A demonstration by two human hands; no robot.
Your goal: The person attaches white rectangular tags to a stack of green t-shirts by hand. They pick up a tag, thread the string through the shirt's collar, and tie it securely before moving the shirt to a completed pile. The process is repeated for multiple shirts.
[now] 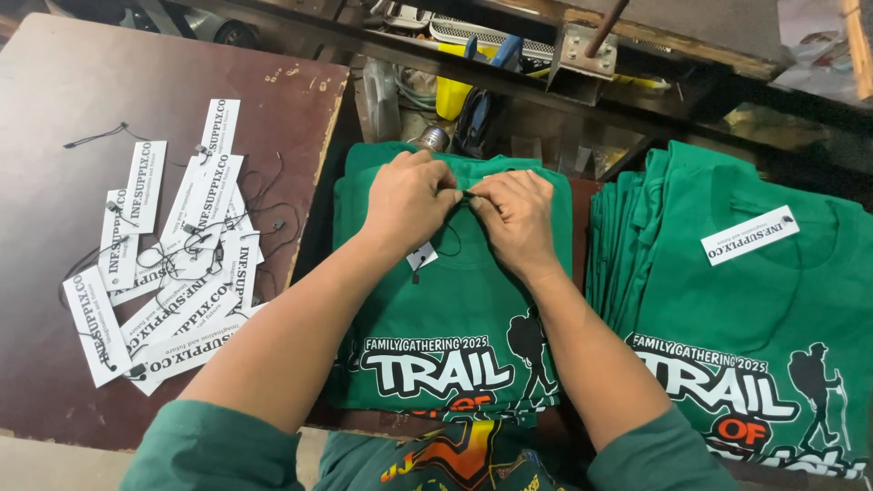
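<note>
A stack of folded green T-shirts (464,300) with a white and orange print lies in front of me. My left hand (407,198) and my right hand (515,218) meet at the collar of the top shirt, fingertips pinched on a thin black string. A small white paper tag (421,257) hangs on that string just under my left wrist. Both hands rest on the shirt.
A second stack of green shirts (755,300) lies to the right, its top shirt bearing a white tag (749,235). Several loose white tags with black strings (173,255) lie spread on the dark brown table (109,82) at left. Cluttered shelves run along the back.
</note>
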